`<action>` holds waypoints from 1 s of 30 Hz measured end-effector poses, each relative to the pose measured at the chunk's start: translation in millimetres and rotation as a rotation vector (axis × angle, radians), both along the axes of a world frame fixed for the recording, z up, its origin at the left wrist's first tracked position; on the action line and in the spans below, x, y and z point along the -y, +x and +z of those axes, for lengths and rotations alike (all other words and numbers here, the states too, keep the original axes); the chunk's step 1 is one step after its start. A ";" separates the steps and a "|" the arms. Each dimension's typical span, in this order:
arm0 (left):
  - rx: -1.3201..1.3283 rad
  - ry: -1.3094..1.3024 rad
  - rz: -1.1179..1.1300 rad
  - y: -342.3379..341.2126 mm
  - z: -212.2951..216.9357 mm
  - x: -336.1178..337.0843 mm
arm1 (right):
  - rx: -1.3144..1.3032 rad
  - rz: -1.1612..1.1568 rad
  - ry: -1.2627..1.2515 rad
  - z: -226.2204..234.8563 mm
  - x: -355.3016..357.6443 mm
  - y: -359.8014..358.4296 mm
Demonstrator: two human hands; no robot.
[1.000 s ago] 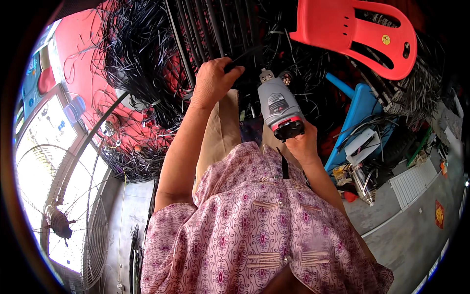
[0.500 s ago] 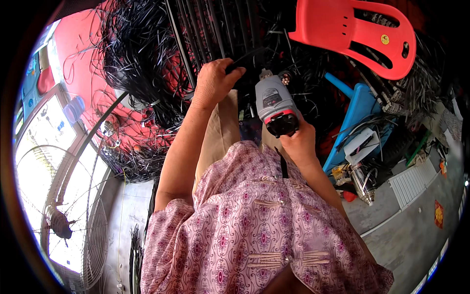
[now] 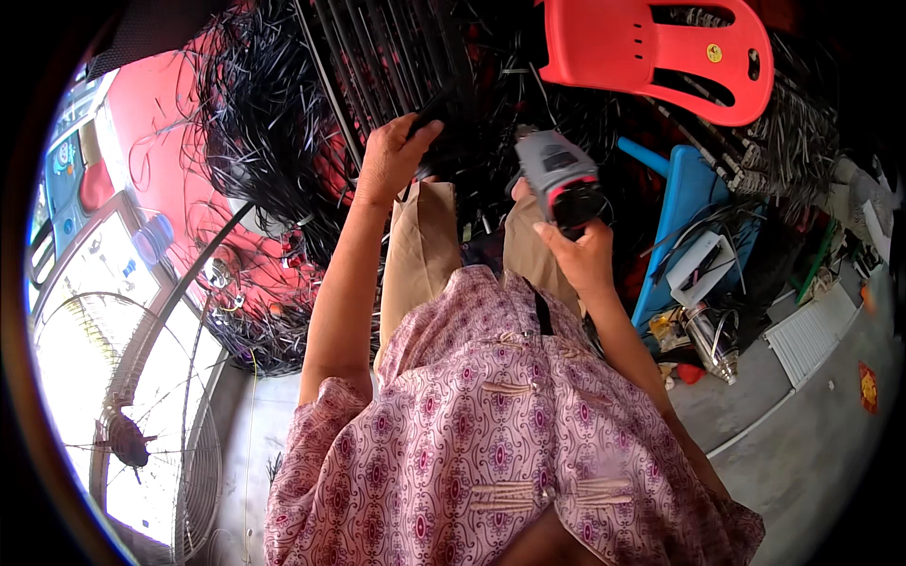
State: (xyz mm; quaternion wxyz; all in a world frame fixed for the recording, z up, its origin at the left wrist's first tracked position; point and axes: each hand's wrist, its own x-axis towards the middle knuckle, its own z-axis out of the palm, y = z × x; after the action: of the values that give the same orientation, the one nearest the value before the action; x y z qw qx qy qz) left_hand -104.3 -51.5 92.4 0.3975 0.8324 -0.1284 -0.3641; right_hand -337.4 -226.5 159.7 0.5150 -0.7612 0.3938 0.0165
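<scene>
My left hand (image 3: 396,156) is closed, pinching a dark strip (image 3: 435,107) between thumb and fingers, beside a black slatted frame (image 3: 377,57). My right hand (image 3: 587,259) grips a grey power tool (image 3: 555,160) from below. The tool has a red-trimmed black rear end and a metal nose pointing away from me; its handle is mostly hidden. It is held over my right knee, a little apart from the frame. Dark clutter behind the left thumb hides the strip's far end.
A large tangle of black strips (image 3: 250,123) lies to the left on a red surface (image 3: 142,104). At the far right is a red plastic chair (image 3: 604,47); nearer stands a blue stool (image 3: 675,226) with strips and a white box (image 3: 700,269). A fan (image 3: 127,439) is at left.
My right hand has carried the power tool rightward, away from the frame. My left hand has shifted slightly left and nearer, still pinching the strip. The view has also shifted.
</scene>
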 end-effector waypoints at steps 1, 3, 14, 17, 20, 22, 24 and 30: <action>-0.023 -0.035 0.047 -0.6 1.3 0.4 | 0.018 -0.052 0.007 0.5 3.7 -3.4; -0.089 -0.115 0.149 -3.0 -0.3 -2.2 | -0.093 -0.225 0.326 18.9 19.0 7.2; -0.260 -0.187 0.265 -3.3 -13.2 2.6 | 0.127 -0.139 0.791 -58.2 85.8 107.1; -0.296 -0.241 0.317 -5.1 -16.4 1.8 | 0.157 -0.079 0.749 -82.4 68.3 133.8; -0.337 -0.268 0.346 -7.2 -18.3 -0.8 | 0.015 -0.009 0.768 -103.4 59.0 147.7; -0.357 -0.274 0.328 -2.8 -17.2 -3.1 | -0.074 0.016 0.806 -111.4 57.9 155.2; -0.389 -0.308 0.323 0.0 -18.9 -6.9 | -0.147 0.019 0.829 -125.6 55.7 156.7; -0.416 -0.315 0.325 0.5 -16.2 -9.3 | -0.131 -0.046 0.862 -117.2 46.4 156.8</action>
State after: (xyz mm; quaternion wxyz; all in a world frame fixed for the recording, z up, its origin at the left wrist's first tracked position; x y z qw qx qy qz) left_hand -103.8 -42.2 76.2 0.5923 0.6778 0.0360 -0.4341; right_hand -180.6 -273.0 42.5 0.7598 -0.4649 0.3997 0.2163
